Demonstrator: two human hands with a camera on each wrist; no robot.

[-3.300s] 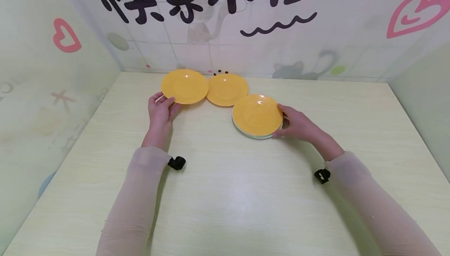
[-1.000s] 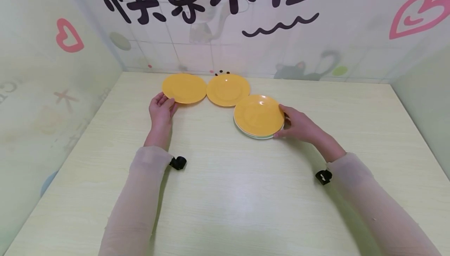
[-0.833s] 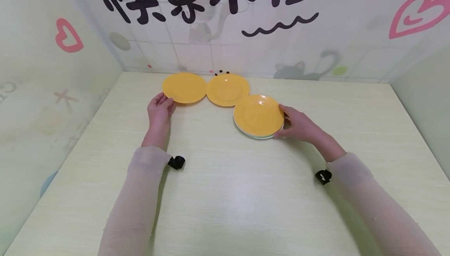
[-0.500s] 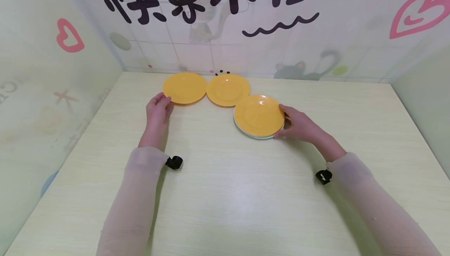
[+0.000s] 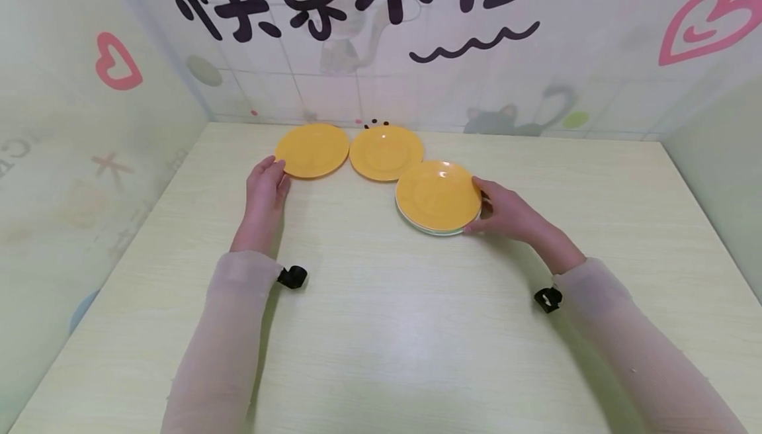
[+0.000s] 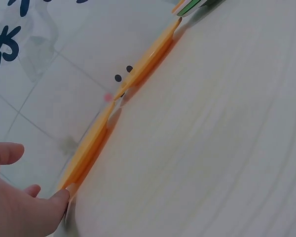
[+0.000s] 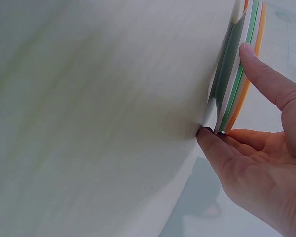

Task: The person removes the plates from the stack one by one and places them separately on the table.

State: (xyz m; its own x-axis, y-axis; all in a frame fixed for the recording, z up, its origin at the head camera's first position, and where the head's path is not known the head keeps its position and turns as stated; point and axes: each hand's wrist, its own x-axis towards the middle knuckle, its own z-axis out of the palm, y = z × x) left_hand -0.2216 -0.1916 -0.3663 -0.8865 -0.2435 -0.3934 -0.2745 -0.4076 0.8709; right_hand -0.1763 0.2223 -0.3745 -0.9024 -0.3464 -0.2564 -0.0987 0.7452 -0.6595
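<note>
Three yellow-orange plates show in the head view. The left plate (image 5: 312, 150) lies flat near the back wall, and the middle plate (image 5: 385, 152) lies beside it. The third tops a stack of plates (image 5: 438, 196) nearer the person; green and white rims (image 7: 232, 94) show beneath it in the right wrist view. My left hand (image 5: 265, 186) touches the left plate's near-left rim. Its thumb (image 6: 59, 205) is at the edge in the left wrist view, with the other fingers apart from it. My right hand (image 5: 506, 212) holds the stack's right edge between thumb and fingers.
All the plates lie on a pale wooden table (image 5: 381, 328). Behind it stands a printed wall (image 5: 381, 90), with side walls at left and right. Each sleeve cuff bears a small black camera, such as the left one (image 5: 293, 277).
The left plate, tilted and gripped by my left hand before, now lies flat. My left hand has loosened and shifted slightly left. The right hand and the stack have stayed in place.
</note>
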